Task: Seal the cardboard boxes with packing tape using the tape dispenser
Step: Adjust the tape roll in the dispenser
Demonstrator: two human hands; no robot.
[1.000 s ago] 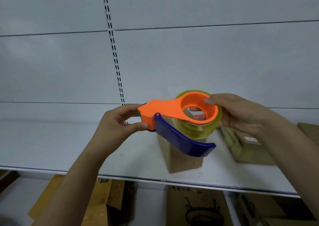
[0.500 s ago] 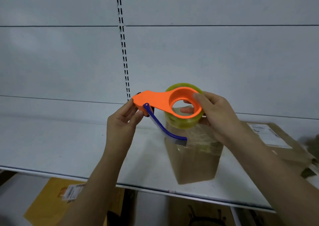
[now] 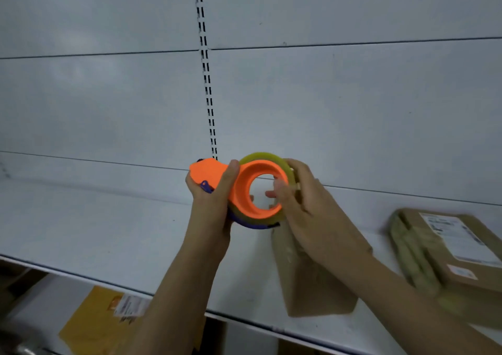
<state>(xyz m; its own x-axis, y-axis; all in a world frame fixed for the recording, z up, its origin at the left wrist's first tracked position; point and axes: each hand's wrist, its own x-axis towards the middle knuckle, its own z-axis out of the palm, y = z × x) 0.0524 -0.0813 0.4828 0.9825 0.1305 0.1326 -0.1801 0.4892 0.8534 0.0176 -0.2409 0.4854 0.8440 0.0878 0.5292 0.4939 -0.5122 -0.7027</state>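
Observation:
An orange tape dispenser (image 3: 244, 189) with a blue blade guard and a yellowish roll of tape is held up over the white shelf. My left hand (image 3: 210, 210) grips its orange neck, thumb across the top. My right hand (image 3: 301, 205) holds the roll's right side, with fingertips showing inside the ring. Below my right wrist a small upright cardboard box (image 3: 312, 281) stands on the shelf, its top wrapped in clear tape. A second cardboard box (image 3: 461, 259) with a white label lies at the right, blurred.
The white shelf (image 3: 95, 232) runs across the view, its front edge low in the frame. Behind it is a grey back wall with a slotted upright (image 3: 207, 83). A yellow padded envelope (image 3: 92, 327) with a label lies on the level below, at lower left.
My left hand has shifted from pinching the dispenser's tip to wrapping its neck. The dispenser has tilted so the ring faces me, and the blue guard has swung under it. The view moved left.

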